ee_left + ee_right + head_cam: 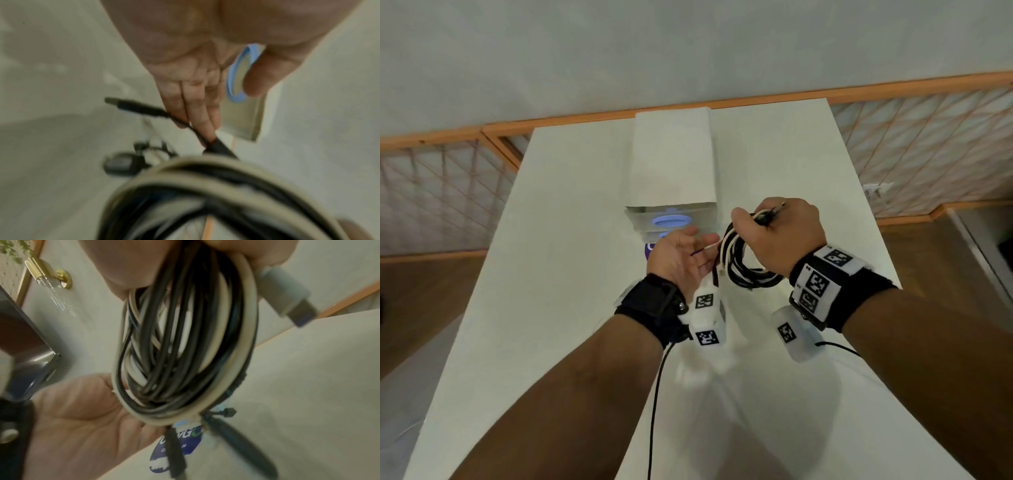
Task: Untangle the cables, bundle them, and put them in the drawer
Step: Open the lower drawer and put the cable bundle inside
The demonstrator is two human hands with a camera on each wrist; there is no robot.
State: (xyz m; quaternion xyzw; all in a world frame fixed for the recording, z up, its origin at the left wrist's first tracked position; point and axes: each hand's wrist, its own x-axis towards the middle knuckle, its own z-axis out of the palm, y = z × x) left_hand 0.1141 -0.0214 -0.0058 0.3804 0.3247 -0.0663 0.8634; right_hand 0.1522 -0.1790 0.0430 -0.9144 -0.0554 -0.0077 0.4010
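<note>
Untangling looks done, and the coiling mostly so: black and white cables [748,260] are wound into one loop held above the desk [571,240] at centre frame in the head view. No tie or wrap is visible around the coil, so I judge the bundling not finished, and putting it in the drawer is still to do. The small white drawer unit [673,171] sits just above the hands in the head view, with its blue-ringed front [669,221] facing the person; I can't tell whether a drawer is open. The right hand [779,233] is fisted round the top of the coil, fingers curled over the strands, with a plug end sticking out upper right of the fist; in the right wrist view a grey connector [287,293] pokes out beside the grip. The left hand [681,260] is palm up, fingers straight and together, spread flat next to the coil's left side. In the left wrist view the fingertips [203,128] touch a loose black cable end [135,107] without gripping it. A blue printed label [179,444] lies on the desk below the coil, at lower centre of the right wrist view.
</note>
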